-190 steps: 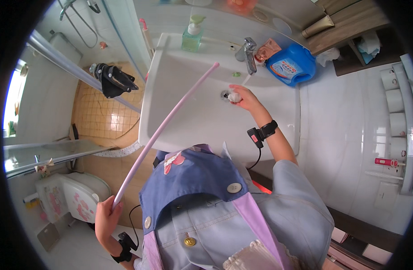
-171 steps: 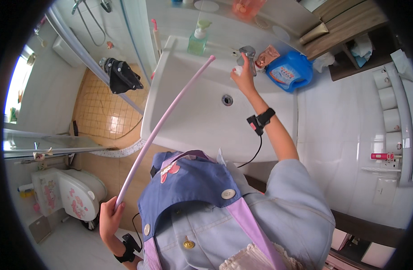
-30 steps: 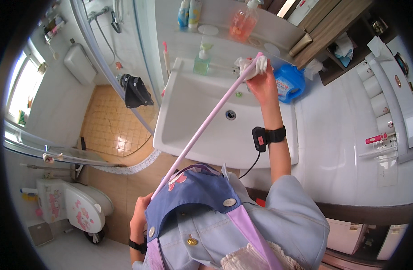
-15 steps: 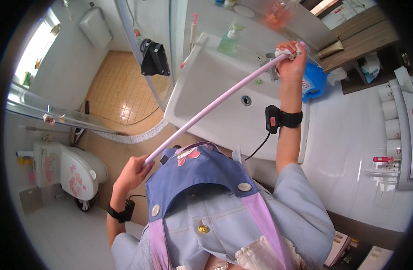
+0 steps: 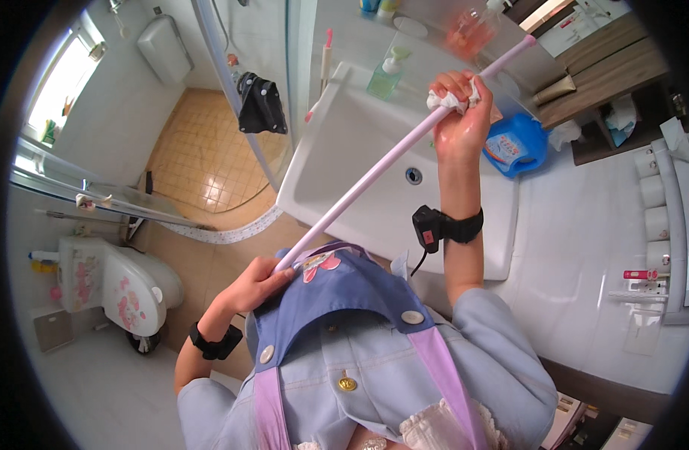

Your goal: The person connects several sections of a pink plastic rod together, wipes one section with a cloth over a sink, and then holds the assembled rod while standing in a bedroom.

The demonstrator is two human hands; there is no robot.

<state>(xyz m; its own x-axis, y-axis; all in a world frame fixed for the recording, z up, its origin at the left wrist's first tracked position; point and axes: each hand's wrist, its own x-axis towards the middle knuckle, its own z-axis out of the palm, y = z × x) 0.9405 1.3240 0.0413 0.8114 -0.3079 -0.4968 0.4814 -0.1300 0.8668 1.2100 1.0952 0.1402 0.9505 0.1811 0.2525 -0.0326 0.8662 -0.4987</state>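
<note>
Head view is showing, at the far left, a white toilet [image 5: 130,292] with pink pictures on its lid. Next, the left hand [image 5: 253,286] is grasping the lower end of a pink pole [image 5: 363,187], just beside the blue apron [image 5: 344,289]. The pole is slanting up to the right, above the white sink [image 5: 337,142], and a green soap bottle [image 5: 385,79] is standing on the sink's back edge. Further right, the right hand [image 5: 466,127] is clasping the pole below its upper tip, with a white wad [image 5: 442,100] pressed against it; whether paper or cloth, I cannot tell. A blue bottle [image 5: 517,146] is resting to the right of this wrist. In my judgement, the pole is being light and quite stiff, not fragile, but its smooth surface is possibly making it slippery; the wad is seeming soft. The two ends are offering good places for holding: a firm lower grasp is steadying it, while lighter pressure is sufficing above.
</note>
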